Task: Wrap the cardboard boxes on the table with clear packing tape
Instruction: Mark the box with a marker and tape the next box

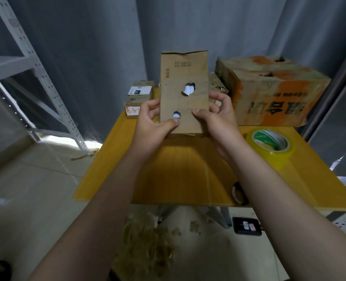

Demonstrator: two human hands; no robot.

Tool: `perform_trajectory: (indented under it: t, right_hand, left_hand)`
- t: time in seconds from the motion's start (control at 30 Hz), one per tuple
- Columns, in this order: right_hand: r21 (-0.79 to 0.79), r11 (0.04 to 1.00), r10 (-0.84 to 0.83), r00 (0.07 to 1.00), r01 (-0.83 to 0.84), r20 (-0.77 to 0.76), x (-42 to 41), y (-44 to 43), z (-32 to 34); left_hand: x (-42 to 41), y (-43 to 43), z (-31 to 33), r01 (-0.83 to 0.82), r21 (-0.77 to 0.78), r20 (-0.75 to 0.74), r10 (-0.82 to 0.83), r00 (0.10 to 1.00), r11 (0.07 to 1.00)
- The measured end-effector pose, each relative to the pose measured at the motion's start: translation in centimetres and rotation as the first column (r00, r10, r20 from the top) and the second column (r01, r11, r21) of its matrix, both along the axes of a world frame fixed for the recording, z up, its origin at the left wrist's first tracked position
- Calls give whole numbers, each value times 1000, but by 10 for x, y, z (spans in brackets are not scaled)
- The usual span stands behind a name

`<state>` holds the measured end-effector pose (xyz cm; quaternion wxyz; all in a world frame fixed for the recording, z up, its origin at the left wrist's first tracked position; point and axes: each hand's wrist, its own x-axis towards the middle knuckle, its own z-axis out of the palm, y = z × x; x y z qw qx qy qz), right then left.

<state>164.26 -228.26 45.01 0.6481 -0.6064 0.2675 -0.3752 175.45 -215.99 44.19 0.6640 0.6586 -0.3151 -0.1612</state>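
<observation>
Head view shows a small cardboard box point(183, 94) held upright above the middle of the yellow table point(111, 159), lifted clear of the surface, with its long axis vertical and one broad face turned toward the camera. That face has two torn holes, one near the centre and one lower down. The left hand point(154, 122) grasps the lower left edge, thumb pressed on the front face beside the lower hole. The right hand point(218, 116) grasps the lower right edge, thumb on the front and fingers curled behind. The roll of clear packing tape point(270, 147) lies flat on the table to the right of the box and nearer the person, close beside the right forearm and well apart from the left hand. The right hand is therefore the nearer one for reaching the tape, and the left would have to support the box alone. A large orange-marked box point(273, 94) sits at the far right, and smaller boxes point(139, 96) are stacked at the far left. A second roll point(238, 192) is partly hidden at the near edge.
</observation>
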Motion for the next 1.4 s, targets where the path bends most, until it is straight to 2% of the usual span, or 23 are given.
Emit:
perform_trajectory:
  t: [0.27, 0.53, 0.73, 0.83, 1.0, 1.23, 1.4]
  right_hand:
    - [-4, 1000, -9, 996, 9, 92, -11, -2, -21]
    - [-18, 1000, 0, 993, 2, 118, -15, -3, -23]
    - [-8, 1000, 13, 993, -12, 117, -15, -4, -25]
    - [-9, 999, 37, 994, -36, 99, -16, -2, -25]
    - [-65, 993, 99, 994, -96, 49, -16, 6, -23]
    - [-147, 981, 129, 991, -123, 29, -16, 13, -21]
    - [-191, 969, 165, 986, -157, 25, -17, 16, -23]
  left_hand:
    - [-3, -9, -8, 41, -86, -168, -55, 984, 995]
    - [-8, -15, -10, 61, -86, -233, -79, 969, 994]
    - [-10, -13, -8, 63, -38, -140, -67, 988, 997]
    - [-8, -11, -6, 34, -33, -181, -39, 983, 999]
    - [-1, -10, -2, -82, -154, -281, 36, 959, 985]
    - [1, -10, -6, -136, -131, -198, 108, 974, 982]
    - [2, -10, -4, -175, -121, -198, 149, 969, 977]
